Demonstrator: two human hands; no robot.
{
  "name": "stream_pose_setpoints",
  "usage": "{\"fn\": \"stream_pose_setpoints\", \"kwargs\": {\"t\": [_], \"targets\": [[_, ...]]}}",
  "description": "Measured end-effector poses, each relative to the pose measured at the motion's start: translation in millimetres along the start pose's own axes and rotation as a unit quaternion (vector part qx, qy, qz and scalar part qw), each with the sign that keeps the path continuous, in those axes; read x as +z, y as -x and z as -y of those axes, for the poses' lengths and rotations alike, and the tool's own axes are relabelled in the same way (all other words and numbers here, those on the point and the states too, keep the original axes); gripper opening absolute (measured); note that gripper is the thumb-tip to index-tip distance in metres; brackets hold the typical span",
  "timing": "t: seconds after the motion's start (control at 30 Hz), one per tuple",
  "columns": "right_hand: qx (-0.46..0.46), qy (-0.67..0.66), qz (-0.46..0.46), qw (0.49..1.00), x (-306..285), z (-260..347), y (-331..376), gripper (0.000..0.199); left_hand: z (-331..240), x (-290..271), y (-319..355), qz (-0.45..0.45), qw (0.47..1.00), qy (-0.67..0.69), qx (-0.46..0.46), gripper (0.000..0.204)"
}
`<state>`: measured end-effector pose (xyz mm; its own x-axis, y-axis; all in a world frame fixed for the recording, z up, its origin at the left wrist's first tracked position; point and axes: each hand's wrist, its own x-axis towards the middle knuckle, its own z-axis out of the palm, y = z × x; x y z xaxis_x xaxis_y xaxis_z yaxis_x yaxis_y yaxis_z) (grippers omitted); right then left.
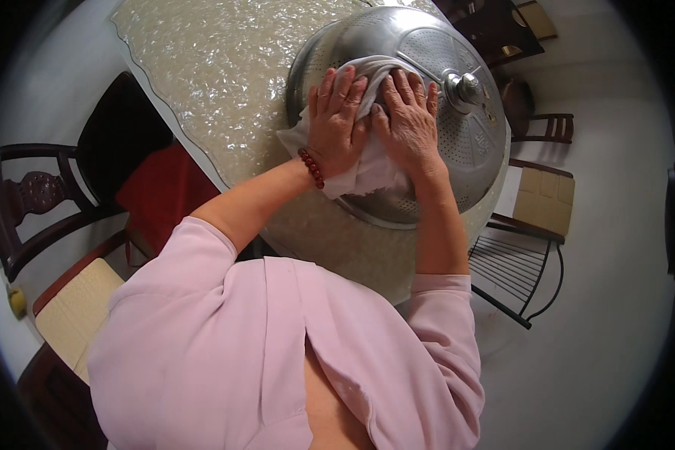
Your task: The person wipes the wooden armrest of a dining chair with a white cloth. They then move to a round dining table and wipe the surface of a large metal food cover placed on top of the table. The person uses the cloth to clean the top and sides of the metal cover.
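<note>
A large domed metal cover (345,39) with rows of small holes and a round metal knob (469,88) rests on the table. A white cloth (375,166) lies bunched over its near left side. Pressed flat on the cloth, my left hand (339,120) has its fingers stretched toward the top of the dome; a dark red bead bracelet (312,168) circles the wrist. My right hand (409,124) lies beside it, fingers extended over the cloth and the metal, just left of the knob. What is under my palms is hidden.
The table (202,82) wears a shiny, patterned, clear-looking cover with a wavy edge. Dark wooden chairs (41,191) stand at the left, one with red cloth (165,199). To the right are a dark metal rack (508,274) and a chair with a tan cardboard piece (545,201).
</note>
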<state>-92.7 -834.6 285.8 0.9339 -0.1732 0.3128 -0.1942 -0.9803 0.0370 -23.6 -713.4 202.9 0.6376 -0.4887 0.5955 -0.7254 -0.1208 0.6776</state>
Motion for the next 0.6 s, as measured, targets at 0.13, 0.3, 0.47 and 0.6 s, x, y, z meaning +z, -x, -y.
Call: {"fn": "stream_pose_setpoints", "kwargs": {"t": [0.13,0.3,0.47,0.6], "targets": [[-0.113,-0.039,0.030,0.992,-8,2,-2,0.047,5,7,11,-0.061,0.993,0.070,-0.068,0.057],[-0.172,-0.145,0.068,0.972,-18,-13,-20,0.047,12,-2,7,-0.035,0.998,0.039,-0.025,0.057],[-0.075,-0.032,0.002,0.997,7,-25,-35,0.053,25,1,-16,0.035,0.999,0.016,0.010,0.054],[-0.106,-0.172,0.017,0.979,4,-28,-39,0.042,36,11,-27,0.004,0.998,0.054,-0.041,0.052]]}}
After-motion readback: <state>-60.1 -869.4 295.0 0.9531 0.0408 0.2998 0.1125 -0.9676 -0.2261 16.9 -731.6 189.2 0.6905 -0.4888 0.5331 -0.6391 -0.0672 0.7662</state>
